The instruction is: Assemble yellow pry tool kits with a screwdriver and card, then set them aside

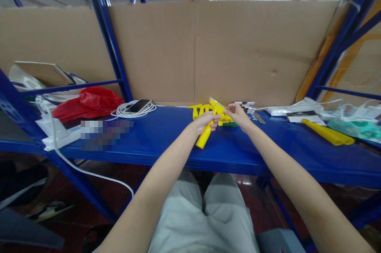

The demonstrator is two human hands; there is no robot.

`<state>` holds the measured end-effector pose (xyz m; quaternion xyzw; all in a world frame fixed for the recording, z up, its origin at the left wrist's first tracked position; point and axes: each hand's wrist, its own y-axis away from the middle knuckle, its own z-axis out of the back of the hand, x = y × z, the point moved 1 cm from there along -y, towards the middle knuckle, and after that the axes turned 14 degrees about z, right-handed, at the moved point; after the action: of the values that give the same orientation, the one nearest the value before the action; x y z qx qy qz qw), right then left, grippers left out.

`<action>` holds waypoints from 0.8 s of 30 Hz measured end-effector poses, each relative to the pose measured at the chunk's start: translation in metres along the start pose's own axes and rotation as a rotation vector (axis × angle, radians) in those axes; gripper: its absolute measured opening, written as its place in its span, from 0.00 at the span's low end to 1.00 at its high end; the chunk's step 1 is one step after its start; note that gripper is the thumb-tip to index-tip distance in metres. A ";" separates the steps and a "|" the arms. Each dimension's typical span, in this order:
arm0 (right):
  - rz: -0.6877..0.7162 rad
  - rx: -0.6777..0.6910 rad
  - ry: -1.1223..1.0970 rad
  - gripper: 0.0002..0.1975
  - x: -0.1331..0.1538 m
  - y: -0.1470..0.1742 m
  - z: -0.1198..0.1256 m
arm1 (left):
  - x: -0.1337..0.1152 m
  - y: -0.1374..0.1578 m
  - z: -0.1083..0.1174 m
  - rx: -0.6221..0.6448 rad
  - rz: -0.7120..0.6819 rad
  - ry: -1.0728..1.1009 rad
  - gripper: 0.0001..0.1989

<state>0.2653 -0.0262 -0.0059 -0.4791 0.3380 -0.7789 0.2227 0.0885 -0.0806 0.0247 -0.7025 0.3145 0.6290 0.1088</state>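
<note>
- The left hand [205,122] has its grip wrapped around a yellow tube [203,138], fingers curled over its middle, near the middle of the counter's [166,132] length.
- The tube slants above the counter, lower end toward the front edge and upper end toward the back edge.
- The right hand [238,116] is at the tube's upper end, thumb and fingers near a pale strip there; I cannot tell whether its grip is clamped on it.
- Just beyond the left hand, small yellow pieces [195,112] stand close together toward the back edge.
- A green item [230,124], mostly hidden, lies under the right hand.
- Just to the right of that hand are black-and-white items [248,106] and a narrow grey piece [259,118].
- Toward the counter's right end lie a black-and-white card [302,118], two yellow rolls [324,132] side by side, and a green plastic bag [354,128].
- Toward the back left, a dark-screened phone [140,105] rests on a coiled white cable [120,111], near a red plastic bag [92,102].
- Cardboard [253,46] stands along the back edge.
</note>
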 end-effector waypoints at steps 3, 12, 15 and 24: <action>-0.017 -0.012 -0.001 0.18 -0.003 0.001 -0.002 | 0.000 0.000 0.001 0.000 -0.004 0.005 0.09; -0.059 -0.019 0.056 0.19 -0.001 0.002 -0.006 | -0.003 0.002 0.001 0.008 -0.029 0.077 0.10; 0.040 0.039 0.262 0.14 0.005 -0.002 0.009 | -0.005 0.002 0.001 -0.047 -0.035 0.128 0.10; -0.058 0.634 0.516 0.09 0.022 0.004 0.056 | -0.008 0.000 0.006 -0.259 0.012 0.288 0.12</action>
<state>0.3060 -0.0614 0.0214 -0.1849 0.1125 -0.9450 0.2453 0.0833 -0.0749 0.0312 -0.7915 0.2474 0.5580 -0.0324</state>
